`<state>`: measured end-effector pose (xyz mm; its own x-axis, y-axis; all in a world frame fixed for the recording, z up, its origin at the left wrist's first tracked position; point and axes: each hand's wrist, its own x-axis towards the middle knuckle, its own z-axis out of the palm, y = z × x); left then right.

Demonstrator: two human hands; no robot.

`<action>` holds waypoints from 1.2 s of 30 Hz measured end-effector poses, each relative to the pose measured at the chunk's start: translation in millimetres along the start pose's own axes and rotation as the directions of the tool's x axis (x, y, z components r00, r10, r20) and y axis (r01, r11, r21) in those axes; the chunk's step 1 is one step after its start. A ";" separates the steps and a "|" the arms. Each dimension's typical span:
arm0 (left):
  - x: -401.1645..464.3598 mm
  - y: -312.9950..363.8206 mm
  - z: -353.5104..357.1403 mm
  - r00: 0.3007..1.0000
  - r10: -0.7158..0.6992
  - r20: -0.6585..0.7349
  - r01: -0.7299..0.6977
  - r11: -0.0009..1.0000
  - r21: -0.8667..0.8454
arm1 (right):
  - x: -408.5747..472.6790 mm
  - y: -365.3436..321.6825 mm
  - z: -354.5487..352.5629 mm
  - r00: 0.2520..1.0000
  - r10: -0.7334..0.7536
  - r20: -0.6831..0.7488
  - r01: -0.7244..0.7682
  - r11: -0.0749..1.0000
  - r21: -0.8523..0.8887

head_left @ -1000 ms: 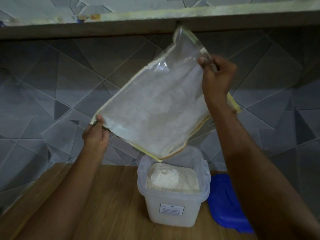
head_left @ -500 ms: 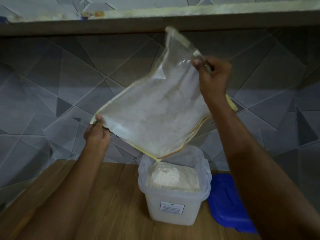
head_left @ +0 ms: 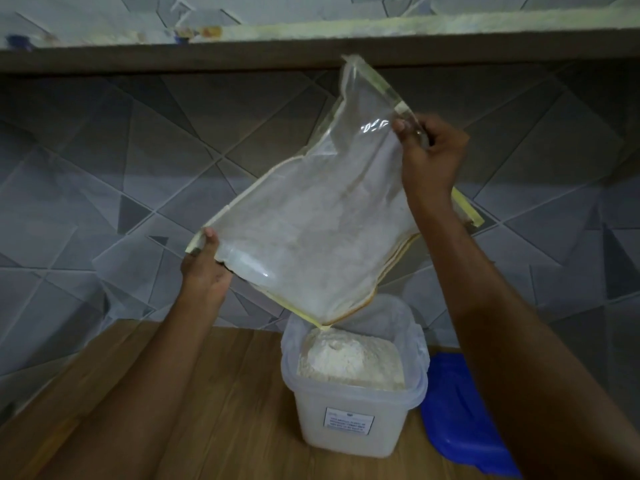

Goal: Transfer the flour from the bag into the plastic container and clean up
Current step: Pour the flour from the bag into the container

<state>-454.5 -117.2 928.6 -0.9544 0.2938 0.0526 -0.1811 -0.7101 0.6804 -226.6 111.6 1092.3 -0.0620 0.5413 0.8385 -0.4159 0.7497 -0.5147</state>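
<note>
A clear plastic flour bag [head_left: 311, 230] with yellowish edges is held tilted in the air, its lowest corner pointing down into the plastic container [head_left: 349, 417]. White dust coats the inside of the bag. My left hand [head_left: 204, 271] pinches the bag's lower left corner. My right hand [head_left: 429, 157] grips its upper right edge, higher up. The translucent container stands on the wooden counter [head_left: 214, 393] with a heap of flour [head_left: 349, 362] inside and a white label on its front.
A blue lid [head_left: 460, 420] lies flat on the counter just right of the container. A grey geometric tiled wall [head_left: 104, 168] rises behind. A shelf edge [head_left: 242, 46] runs overhead, close above the bag's top corner.
The bag's lowest corner has come down closer to the flour heap. Both hands keep their hold on the bag, and the heap looks much the same.
</note>
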 end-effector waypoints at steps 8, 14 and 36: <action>11.5 -11.3 -0.4 0.997 -0.010 -0.077 0.011 1.000 0.016 | -2.2 1.8 5.9 0.999 -0.004 0.036 0.003 1.000 0.012; 15.0 -13.7 -0.7 0.998 -0.021 -0.051 0.019 1.000 -0.023 | 1.9 -1.0 3.6 0.997 -0.049 0.052 0.049 0.999 -0.001; 8.4 -9.8 -1.8 0.998 -0.004 -0.063 0.005 1.000 0.020 | 7.2 -0.7 4.2 0.983 -0.084 0.161 0.082 0.996 0.021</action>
<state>-461.1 -109.0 921.1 -0.9667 0.2559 0.0039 -0.1813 -0.6957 0.6951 -230.5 113.4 1099.5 -0.1717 0.4079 0.8967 -0.4383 0.7836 -0.4404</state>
